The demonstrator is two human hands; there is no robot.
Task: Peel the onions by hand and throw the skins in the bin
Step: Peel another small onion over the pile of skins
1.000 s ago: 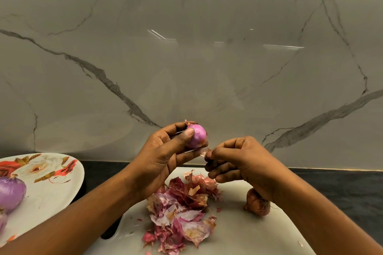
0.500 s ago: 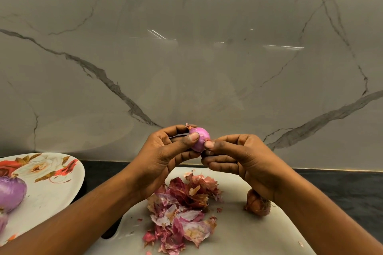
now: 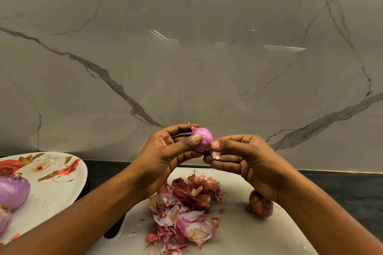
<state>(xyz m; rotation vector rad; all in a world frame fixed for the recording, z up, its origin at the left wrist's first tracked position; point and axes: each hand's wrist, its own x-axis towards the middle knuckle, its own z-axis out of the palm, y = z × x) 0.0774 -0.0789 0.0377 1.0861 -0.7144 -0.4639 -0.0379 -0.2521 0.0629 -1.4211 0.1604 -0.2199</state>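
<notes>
My left hand (image 3: 165, 151) grips a small pink, mostly peeled onion (image 3: 203, 138) in the air, thumb pressed on its front. My right hand (image 3: 244, 157) is right beside it, fingertips pinching a small pale flake of skin (image 3: 216, 154) at the onion's lower right side. Below the hands, a heap of red and papery onion skins (image 3: 184, 213) lies on a white cutting board (image 3: 238, 238). One unpeeled brown onion (image 3: 259, 205) rests on the board under my right wrist, partly hidden.
At the left, a floral white plate (image 3: 49, 192) carries a large peeled purple onion (image 3: 12, 194) and another at the frame edge. The dark countertop (image 3: 342, 188) runs along a marble wall. No bin is in view.
My right hand came back to the onion from a short way off, took hold of a skin flake at its lower right, and drew slightly away with it. The left hand kept the onion steady.
</notes>
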